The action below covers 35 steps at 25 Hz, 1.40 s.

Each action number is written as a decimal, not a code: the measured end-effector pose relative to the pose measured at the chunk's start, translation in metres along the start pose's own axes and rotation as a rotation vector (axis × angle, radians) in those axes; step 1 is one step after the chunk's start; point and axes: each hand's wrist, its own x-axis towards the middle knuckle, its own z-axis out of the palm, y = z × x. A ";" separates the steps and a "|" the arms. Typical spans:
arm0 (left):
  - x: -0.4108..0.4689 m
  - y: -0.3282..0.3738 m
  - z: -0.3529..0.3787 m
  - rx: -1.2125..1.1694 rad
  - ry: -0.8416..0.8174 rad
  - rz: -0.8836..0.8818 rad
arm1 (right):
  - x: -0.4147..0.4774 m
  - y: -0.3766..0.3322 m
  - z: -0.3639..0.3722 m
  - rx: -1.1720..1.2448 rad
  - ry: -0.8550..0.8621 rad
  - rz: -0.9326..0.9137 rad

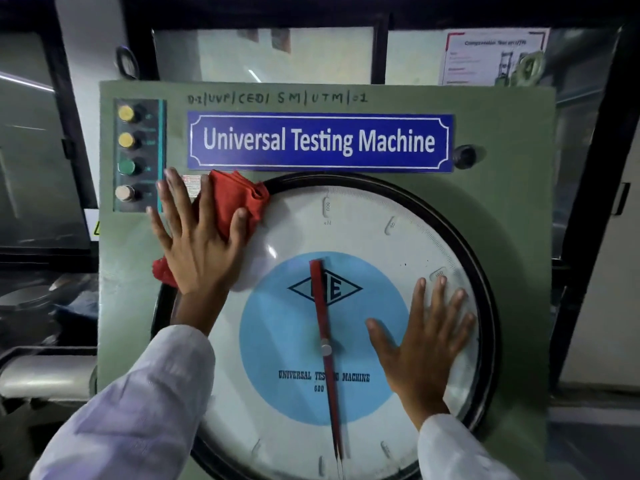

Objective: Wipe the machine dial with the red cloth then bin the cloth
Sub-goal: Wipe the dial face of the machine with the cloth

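Note:
The machine dial (363, 237) is a big round glass face with a black rim, a blue centre disc and a red pointer, set in a green panel. My left hand (197, 244) lies flat with fingers spread, pressing the red cloth (235, 199) against the dial's upper left rim and the panel. Part of the cloth pokes out below the palm at the left. My right hand (426, 344) rests flat on the right side of the glass, fingers apart, holding nothing. No bin is in view.
A blue "Universal Testing Machine" sign (320, 142) sits above the dial. A column of push buttons (130, 154) is just left of my left hand. A black knob (464, 156) is at the sign's right end. Dark window frames stand behind the panel.

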 end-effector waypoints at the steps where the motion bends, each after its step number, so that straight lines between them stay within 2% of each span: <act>1: 0.004 0.013 0.002 -0.033 0.017 -0.039 | 0.000 0.001 0.001 -0.009 0.002 0.001; 3: 0.015 0.048 0.006 -0.061 0.033 -0.066 | 0.000 0.000 0.003 -0.027 0.006 0.004; 5: 0.022 0.094 0.010 -0.111 0.022 0.037 | -0.001 0.000 0.003 -0.028 0.023 0.000; 10: -0.012 0.227 0.023 -0.151 -0.155 0.851 | -0.002 -0.002 0.001 -0.014 0.030 0.001; 12: -0.033 0.252 0.026 -0.138 -0.232 1.059 | -0.001 -0.001 0.000 -0.025 0.015 -0.010; 14: -0.039 0.252 0.029 -0.124 -0.253 1.150 | -0.001 0.001 0.000 -0.033 0.001 -0.014; 16: -0.026 0.237 0.027 -0.135 -0.241 1.112 | -0.002 0.003 0.001 -0.027 0.013 -0.006; 18: 0.002 0.207 0.024 -0.159 -0.223 0.888 | -0.002 0.002 0.001 -0.010 0.015 -0.001; 21: 0.036 0.117 0.013 -0.132 -0.149 0.488 | -0.003 0.000 -0.002 -0.019 0.005 -0.004; 24: 0.023 0.024 -0.002 -0.063 -0.099 0.298 | -0.002 -0.001 -0.004 -0.027 -0.028 0.001; 26: 0.006 0.006 -0.006 -0.025 -0.085 0.180 | -0.001 -0.002 -0.006 -0.015 -0.054 0.013; 28: 0.002 0.020 -0.003 -0.034 -0.090 0.090 | -0.001 -0.003 -0.004 -0.022 -0.053 0.018; 30: 0.009 0.052 0.001 -0.071 -0.099 0.106 | -0.002 -0.001 -0.002 -0.031 -0.032 0.008; 32: 0.016 0.093 0.011 -0.103 -0.114 0.224 | -0.002 0.000 0.001 -0.041 -0.007 -0.010; 35: 0.003 0.174 0.022 -0.113 -0.192 0.568 | -0.002 -0.001 0.001 -0.044 -0.016 -0.003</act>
